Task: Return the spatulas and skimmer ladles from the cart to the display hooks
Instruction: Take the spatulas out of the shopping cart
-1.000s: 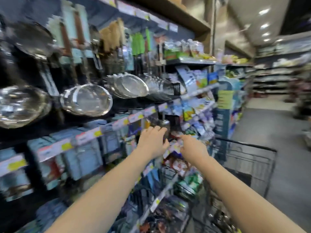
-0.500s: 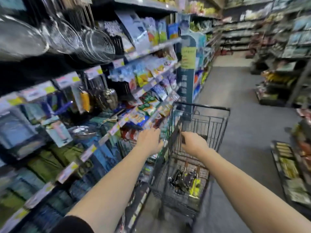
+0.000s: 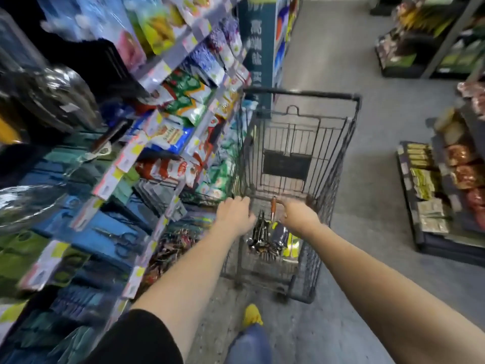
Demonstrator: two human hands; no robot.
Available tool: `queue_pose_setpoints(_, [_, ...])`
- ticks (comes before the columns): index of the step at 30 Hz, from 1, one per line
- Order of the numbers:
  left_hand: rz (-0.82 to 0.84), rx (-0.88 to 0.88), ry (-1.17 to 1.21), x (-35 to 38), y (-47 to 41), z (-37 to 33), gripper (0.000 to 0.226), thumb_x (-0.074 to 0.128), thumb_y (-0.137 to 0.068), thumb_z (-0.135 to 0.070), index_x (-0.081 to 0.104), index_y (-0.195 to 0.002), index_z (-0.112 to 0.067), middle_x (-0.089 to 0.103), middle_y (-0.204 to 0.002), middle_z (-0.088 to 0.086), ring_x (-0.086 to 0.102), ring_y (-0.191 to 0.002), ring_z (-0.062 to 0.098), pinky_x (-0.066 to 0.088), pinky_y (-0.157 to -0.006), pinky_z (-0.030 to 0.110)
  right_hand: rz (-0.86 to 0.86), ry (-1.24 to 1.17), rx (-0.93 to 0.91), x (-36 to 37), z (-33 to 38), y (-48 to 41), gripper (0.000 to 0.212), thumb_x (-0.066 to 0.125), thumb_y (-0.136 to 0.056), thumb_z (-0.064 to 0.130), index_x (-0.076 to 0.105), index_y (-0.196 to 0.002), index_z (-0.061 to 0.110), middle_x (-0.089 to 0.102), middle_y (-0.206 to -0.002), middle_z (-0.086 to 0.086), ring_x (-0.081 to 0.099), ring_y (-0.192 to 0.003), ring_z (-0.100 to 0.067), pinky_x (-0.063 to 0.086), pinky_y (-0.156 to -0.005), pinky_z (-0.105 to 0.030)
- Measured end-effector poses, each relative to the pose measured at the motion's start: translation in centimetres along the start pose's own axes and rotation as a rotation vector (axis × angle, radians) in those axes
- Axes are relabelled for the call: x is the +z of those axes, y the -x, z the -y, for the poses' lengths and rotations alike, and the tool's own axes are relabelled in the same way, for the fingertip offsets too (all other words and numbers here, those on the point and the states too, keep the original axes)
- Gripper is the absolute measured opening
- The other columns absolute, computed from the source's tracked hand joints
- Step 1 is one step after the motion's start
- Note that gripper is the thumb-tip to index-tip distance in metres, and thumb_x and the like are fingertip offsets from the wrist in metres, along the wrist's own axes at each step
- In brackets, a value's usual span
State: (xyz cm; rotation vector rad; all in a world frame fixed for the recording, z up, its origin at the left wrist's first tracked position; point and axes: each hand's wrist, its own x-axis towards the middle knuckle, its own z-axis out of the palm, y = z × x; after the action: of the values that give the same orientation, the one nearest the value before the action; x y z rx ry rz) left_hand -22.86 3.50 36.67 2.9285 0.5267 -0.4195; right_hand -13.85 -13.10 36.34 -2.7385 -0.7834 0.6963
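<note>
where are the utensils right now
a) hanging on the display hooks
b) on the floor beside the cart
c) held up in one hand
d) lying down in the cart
d: the utensils lie in a bundle at the bottom of the cart, below the left hand and right hand, which both curl over its near rim.

Left hand (image 3: 235, 215) and right hand (image 3: 299, 216) grip the cart (image 3: 301, 95) at its near rim.

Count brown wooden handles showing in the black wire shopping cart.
1: the brown wooden handle rises between the left hand and right hand inside the black wire cart; the dark utensil pile may hide others.
</note>
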Motion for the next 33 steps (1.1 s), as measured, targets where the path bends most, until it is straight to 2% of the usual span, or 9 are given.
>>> queue_pose_setpoints(2, [0.065,0.008,0.017,1.9,-2.5,0.7,0.049,0.051,-0.1,-0.041,0.052,-0.141,-0.014,0.061,-0.135,0.014,0.06,-0.124,0.038,0.048,-0.1,0.046,0.061,-0.017,0.057,1.8,-0.6,-2.1,0.058,0.067,-0.092,0.022,0.05,-0.148,0.018,0.069,-0.129,-0.012,0.068,-0.114,-0.033,0.059,-0.095,-0.048])
queue_pose_setpoints(6, [0.157,0.062,0.007,4.5,-6.7,1.5,0.053,0.051,-0.101,-0.039,0.048,-0.147,-0.012,0.06,-0.14,0.014,0.058,-0.127,0.038,0.048,-0.103,0.047,0.136,-0.055,0.146,4.2,-1.9,-5.3,0.028,0.059,-0.097,0.023,0.064,-0.124,0.016,0.072,-0.109,-0.01,0.069,-0.095,-0.031,0.062,-0.083,-0.045])
queue_pose_setpoints(8, [0.183,0.099,-0.026,5.9,-8.3,1.6,0.053,0.05,-0.101,-0.038,0.047,-0.148,-0.012,0.059,-0.14,0.014,0.058,-0.127,0.037,0.047,-0.102,0.047,0.166,-0.065,0.172,5.3,-2.7,-6.7,0.033,0.058,-0.099,0.026,0.061,-0.132,0.018,0.071,-0.105,-0.009,0.068,-0.092,-0.03,0.062,-0.08,-0.043])
queue_pose_setpoints(10, [0.215,0.116,-0.043,7.4,-9.9,1.4,0.049,0.05,-0.102,-0.036,0.049,-0.144,-0.011,0.06,-0.137,0.015,0.059,-0.125,0.037,0.047,-0.102,0.047,0.196,-0.098,0.209,6.4,-3.7,-8.3,0.043,0.057,-0.1,0.026,0.055,-0.142,0.015,0.07,-0.106,-0.011,0.069,-0.096,-0.031,0.061,-0.081,-0.042])
queue_pose_setpoints(15, [0.315,0.065,-0.018,11.3,-13.8,0.9,0.049,0.05,-0.102,-0.036,0.048,-0.144,-0.011,0.059,-0.139,0.016,0.058,-0.127,0.037,0.046,-0.103,0.047,0.283,-0.171,0.264,9.2,-6.7,-12.5,0.044,0.057,-0.103,0.03,0.055,-0.14,0.007,0.071,-0.115,-0.019,0.069,-0.099,-0.036,0.06,-0.086,-0.046])
queue_pose_setpoints(22, [0.44,-0.07,0.058,17.1,-17.3,0.5,0.044,0.057,-0.1,-0.034,0.054,-0.138,-0.013,0.064,-0.134,0.014,0.063,-0.12,0.033,0.053,-0.1,0.046,0.344,-0.277,0.399,14.0,-11.5,-17.4,0.053,0.061,-0.102,0.034,0.051,-0.148,0.01,0.066,-0.133,-0.018,0.065,-0.114,-0.034,0.052,-0.086,-0.036])
queue_pose_setpoints(26, [0.512,-0.073,0.087,21.3,-19.1,-0.5,0.046,0.057,-0.101,-0.04,0.053,-0.138,-0.014,0.063,-0.133,0.014,0.061,-0.123,0.034,0.052,-0.102,0.05,0.368,-0.298,0.491,17.5,-13.7,-19.7,0.045,0.062,-0.101,0.032,0.058,-0.137,0.005,0.066,-0.13,-0.021,0.063,-0.118,-0.038,0.052,-0.09,-0.038])
queue_pose_setpoints(29, [0.55,-0.084,0.158,24.8,-20.5,-1.9,0.048,0.058,-0.102,-0.039,0.05,-0.144,-0.016,0.06,-0.137,0.011,0.059,-0.124,0.031,0.051,-0.104,0.051,0.369,-0.345,0.537,20.6,-15.0,-21.5,0.04,0.065,-0.099,0.029,0.061,-0.131,0.005,0.067,-0.127,-0.021,0.065,-0.112,-0.037,0.052,-0.086,-0.037])
queue_pose_setpoints(33, [0.535,-0.105,0.252,28.5,-23.5,-3.4,0.05,0.058,-0.101,-0.038,0.049,-0.145,-0.016,0.056,-0.139,0.011,0.056,-0.128,0.033,0.051,-0.104,0.052,0.284,-0.441,0.613,23.9,-16.5,-24.2,0.045,0.065,-0.098,0.026,0.057,-0.139,0.01,0.068,-0.129,-0.019,0.066,-0.114,-0.038,0.054,-0.089,-0.04])
